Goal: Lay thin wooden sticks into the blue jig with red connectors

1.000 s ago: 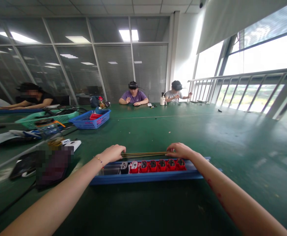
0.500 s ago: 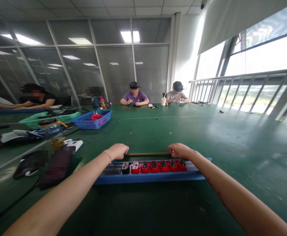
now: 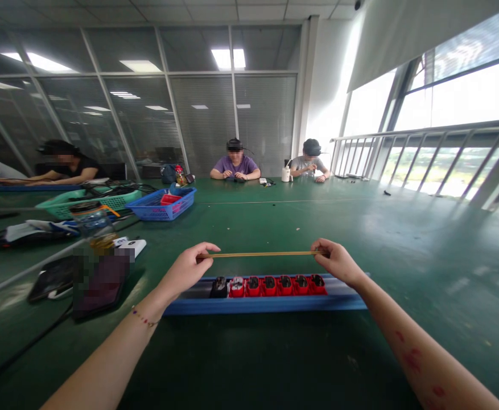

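A thin yellow-brown double strand (image 3: 258,254) runs nearly level between my two hands. Whether it is a stretched rubber band or a pair of slim sticks, I cannot tell. My left hand (image 3: 189,265) closes thumb and fingers on its left end. At the other end, the curled fingers of my right hand (image 3: 334,259) hold it. Below and nearer to me lies a long blue channel-shaped rail (image 3: 266,305). Inside it sits a row of red blocks with dark tops (image 3: 268,286), with one black block (image 3: 219,287) at the left.
On the left are a blue basket (image 3: 161,212), a green basket (image 3: 61,206), a jar with an orange strap (image 3: 93,222), a dark pouch (image 3: 104,282) and a phone-like black item (image 3: 53,279). Several people sit at the far side of the green table (image 3: 249,364).
My hands have moved apart and risen a little above the rail. More of the strand shows between them, now as two lines. My fingers have turned from fists to a looser grip.
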Motion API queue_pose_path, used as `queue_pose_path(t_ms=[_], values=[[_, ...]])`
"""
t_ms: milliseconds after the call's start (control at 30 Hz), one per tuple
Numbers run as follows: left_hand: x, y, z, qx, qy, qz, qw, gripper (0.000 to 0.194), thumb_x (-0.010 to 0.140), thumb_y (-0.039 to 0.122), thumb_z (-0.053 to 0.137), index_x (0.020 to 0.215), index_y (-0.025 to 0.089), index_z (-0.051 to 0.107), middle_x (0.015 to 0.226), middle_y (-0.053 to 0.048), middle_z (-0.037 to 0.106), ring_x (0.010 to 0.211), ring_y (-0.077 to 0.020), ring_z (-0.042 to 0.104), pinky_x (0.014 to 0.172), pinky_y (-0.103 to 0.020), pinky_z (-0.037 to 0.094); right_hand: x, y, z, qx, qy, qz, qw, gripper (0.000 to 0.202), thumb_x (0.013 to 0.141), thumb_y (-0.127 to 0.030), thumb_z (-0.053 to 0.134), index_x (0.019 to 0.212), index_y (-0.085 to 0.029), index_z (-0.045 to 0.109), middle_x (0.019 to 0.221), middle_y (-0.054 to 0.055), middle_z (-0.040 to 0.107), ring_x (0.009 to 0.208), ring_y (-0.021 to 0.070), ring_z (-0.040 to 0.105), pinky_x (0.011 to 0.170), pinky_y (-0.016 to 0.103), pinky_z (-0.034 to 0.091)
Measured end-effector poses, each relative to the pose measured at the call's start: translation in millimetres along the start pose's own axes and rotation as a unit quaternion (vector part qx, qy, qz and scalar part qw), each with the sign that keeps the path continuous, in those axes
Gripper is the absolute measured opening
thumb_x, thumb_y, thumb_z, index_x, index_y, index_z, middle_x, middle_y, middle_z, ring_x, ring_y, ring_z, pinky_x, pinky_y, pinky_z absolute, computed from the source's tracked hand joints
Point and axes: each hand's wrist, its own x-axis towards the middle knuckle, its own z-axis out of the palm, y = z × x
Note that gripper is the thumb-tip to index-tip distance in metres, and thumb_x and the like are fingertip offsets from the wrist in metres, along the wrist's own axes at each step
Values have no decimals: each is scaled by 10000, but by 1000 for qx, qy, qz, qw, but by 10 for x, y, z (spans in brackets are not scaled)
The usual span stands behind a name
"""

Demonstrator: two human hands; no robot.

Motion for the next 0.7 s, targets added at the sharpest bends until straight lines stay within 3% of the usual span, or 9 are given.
queue_pose_path(t_ms=[133,300,500,700], values=[[-154,108,-22,-73,-14,-37,997,382,786,445,435,1059,203,547,719,1,546,708,-156,526,657,-250,408,-207,-141,-14,96,-43,5,994,150,724,-211,491,871,-180,494,608,-41,464,542,96,438,513,211,351],[-186,67,-9,-107,2,-81,991,419,733,514,490,962,177,591,715,-13,578,680,-158,528,622,-244,402,-325,-240,-62,191,-127,41,972,262,741,-325,562,955,-189,493,780,9,548,699,137,514,625,251,413],[-194,37,-10,-137,4,-74,988,326,725,463,539,879,183,605,726,-3,604,694,-143,540,615,-220,396,-300,-230,7,122,-87,59,987,337,747,-482,523,877,-171,539,720,8,545,656,131,492,583,242,397],[-183,-50,-12,-143,-34,-94,985,293,730,430,546,887,187,598,677,10,586,617,-121,515,514,-192,350,-312,-238,-6,140,-106,62,982,341,750,-496,509,813,-162,537,674,-13,515,597,98,446,537,214,353]])
